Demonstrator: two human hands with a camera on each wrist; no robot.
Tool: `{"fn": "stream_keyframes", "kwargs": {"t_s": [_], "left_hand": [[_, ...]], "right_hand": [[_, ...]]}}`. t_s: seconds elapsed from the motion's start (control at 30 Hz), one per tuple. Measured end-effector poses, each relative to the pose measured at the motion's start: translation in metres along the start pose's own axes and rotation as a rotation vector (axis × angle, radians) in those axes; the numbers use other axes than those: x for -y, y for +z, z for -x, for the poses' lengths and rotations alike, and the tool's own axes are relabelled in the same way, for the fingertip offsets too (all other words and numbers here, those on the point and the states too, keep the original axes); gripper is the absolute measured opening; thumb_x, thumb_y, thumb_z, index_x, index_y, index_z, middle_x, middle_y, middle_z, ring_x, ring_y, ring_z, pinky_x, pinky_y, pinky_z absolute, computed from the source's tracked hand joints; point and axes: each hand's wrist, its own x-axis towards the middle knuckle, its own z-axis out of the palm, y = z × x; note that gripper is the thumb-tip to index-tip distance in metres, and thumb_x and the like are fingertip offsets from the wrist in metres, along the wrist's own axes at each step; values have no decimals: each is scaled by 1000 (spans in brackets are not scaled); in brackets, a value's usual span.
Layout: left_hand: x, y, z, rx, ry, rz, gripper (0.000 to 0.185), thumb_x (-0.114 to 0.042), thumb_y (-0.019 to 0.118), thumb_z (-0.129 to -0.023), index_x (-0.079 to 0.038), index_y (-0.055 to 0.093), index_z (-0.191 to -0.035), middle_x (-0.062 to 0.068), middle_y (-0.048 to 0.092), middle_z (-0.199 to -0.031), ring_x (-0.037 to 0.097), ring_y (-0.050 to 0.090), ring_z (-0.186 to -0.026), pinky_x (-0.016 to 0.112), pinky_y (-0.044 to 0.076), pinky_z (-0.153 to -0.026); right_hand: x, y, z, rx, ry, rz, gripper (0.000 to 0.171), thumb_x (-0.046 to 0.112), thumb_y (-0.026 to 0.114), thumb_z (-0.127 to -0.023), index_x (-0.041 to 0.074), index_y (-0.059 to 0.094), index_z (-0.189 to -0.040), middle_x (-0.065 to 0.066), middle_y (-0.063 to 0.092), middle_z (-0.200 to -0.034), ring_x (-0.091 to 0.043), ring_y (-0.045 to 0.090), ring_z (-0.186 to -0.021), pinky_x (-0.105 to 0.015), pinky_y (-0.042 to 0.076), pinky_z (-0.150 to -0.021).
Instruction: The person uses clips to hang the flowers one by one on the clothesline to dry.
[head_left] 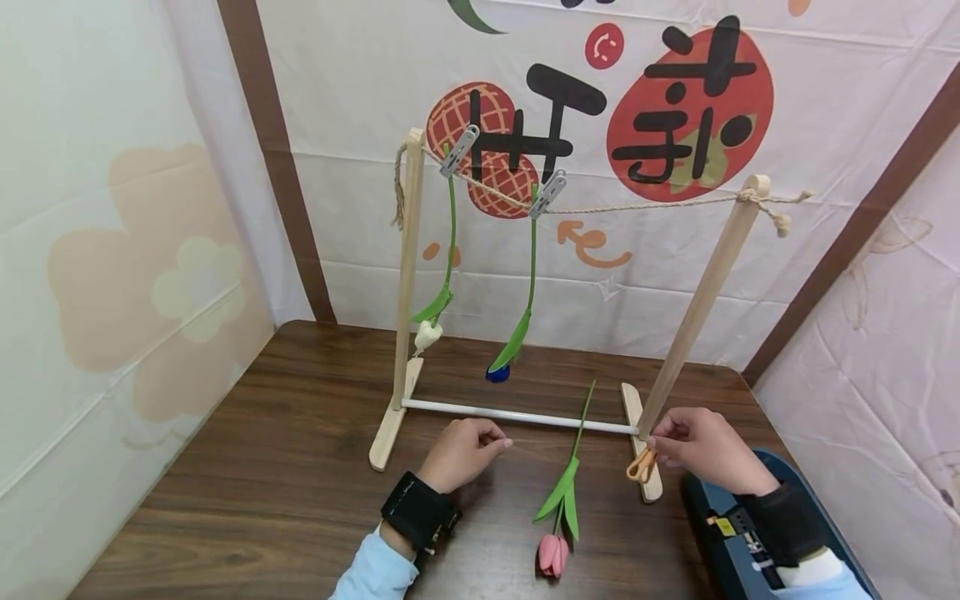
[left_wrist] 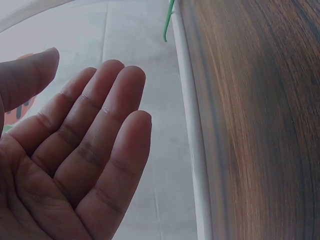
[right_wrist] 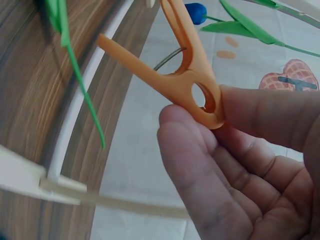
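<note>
Landmark: pink artificial tulip with green stem and leaves, flat on the brown wood-grain table. Its long axis runs from the bloom near the table's front edge, up and slightly right, with the stem tip crossing the white crossbar of the wooden drying-rack frame.

Right hand is right of the tulip, level with its upper stem, thumb and fingers pinching the ring end of an orange plastic clothespin; the peg's prongs point toward the stem. The wrist view shows a gap between peg tips and stem, not touching.

Left hand is left of the tulip, fingers relaxed and mostly straight, holding nothing, near the crossbar. By my read it is about as near the stem as the right, maybe slightly nearer.

Above and behind the tulip, two other flowers hang bloom-down from grey pegs on the twine line: white bud and blue bud, both left of the tulip's stem tip.
</note>
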Motion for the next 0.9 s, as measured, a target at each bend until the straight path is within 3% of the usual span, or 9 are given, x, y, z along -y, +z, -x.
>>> {"fn": "stream_keyframes", "kwargs": {"t_s": [0.37,0.9], "left_hand": [[0,-1,1,10,-5,3,14,-28,67,-94,-17,73,-86,-13,59,-72,6,51,-63,27,43,-59],[-1,-1,0,11,-12,13,17,-32,66,-94,-18,73,-88,-13,61,-74,5,52,-64,27,44,-60]], "right_hand": [[4,31,-12,-30,-48,-161,13,13,65,-94,0,65,-92,-5,69,-80,-20,67,-73,-30,55,-64],[9,59,-29,-37,-106,-305,14,13,66,-94,-2,65,-93,-12,68,-86,-25,68,-79,-30,56,-68]]}}
